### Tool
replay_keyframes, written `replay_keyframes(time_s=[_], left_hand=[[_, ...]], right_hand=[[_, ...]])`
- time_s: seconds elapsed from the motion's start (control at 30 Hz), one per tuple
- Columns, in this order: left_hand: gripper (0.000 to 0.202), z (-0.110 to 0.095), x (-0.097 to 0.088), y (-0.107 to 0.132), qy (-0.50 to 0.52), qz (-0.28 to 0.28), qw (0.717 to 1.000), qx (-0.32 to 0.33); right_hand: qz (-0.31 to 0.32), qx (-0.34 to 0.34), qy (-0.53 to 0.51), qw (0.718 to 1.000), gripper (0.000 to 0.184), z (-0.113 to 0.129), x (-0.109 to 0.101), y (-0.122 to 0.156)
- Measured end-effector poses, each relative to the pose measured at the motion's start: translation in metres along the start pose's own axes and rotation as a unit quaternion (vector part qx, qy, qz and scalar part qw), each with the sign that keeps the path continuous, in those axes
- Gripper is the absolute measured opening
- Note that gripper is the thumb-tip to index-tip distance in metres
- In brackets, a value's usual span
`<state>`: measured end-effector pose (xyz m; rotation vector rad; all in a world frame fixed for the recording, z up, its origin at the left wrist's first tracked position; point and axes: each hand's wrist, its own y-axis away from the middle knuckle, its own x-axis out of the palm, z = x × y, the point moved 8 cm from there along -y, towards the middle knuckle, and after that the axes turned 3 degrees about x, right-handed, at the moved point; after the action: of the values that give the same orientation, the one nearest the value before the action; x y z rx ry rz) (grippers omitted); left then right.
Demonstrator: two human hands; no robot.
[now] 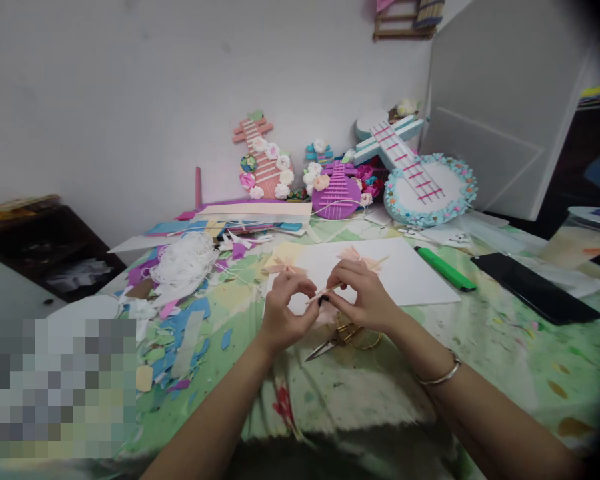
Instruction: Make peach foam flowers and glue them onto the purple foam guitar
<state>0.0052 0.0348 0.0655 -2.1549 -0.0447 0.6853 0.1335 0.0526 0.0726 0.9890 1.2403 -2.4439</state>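
Observation:
Over the table's middle, my left hand and my right hand meet with their fingertips pinched together. A thin wooden stick runs through my right fingers and slants down to my left fingertips. A small pale strip seems to lie at the stick's lower end; the fingers partly hide it. Peach fringed paper pieces lie just behind the hands on a white sheet. Below my right hand, scissors with gold handles rest on the table.
A green cutter and a black phone-like slab lie to the right. White string is heaped at left among paper scraps. Decorated paper instruments lean on the wall. A plastic tub stands far right.

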Motion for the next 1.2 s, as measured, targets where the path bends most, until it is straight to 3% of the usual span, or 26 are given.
replay_keyframes(time_s=[0.37,0.63,1.2], left_hand=[[0.014,-0.015,0.004,0.005,-0.176,-0.003,0.978,0.114],[0.016,-0.007,0.014,0.004,-0.183,0.036,0.978,0.092],[0.020,-0.005,0.014,0.004,-0.188,0.030,0.979,0.067]], right_hand=[[0.011,-0.019,0.061,0.998,0.004,-0.001,0.004,0.002],[0.033,0.022,0.080,0.996,0.010,-0.011,0.010,0.001],[0.042,0.032,0.072,0.996,0.011,-0.015,0.014,0.001]])
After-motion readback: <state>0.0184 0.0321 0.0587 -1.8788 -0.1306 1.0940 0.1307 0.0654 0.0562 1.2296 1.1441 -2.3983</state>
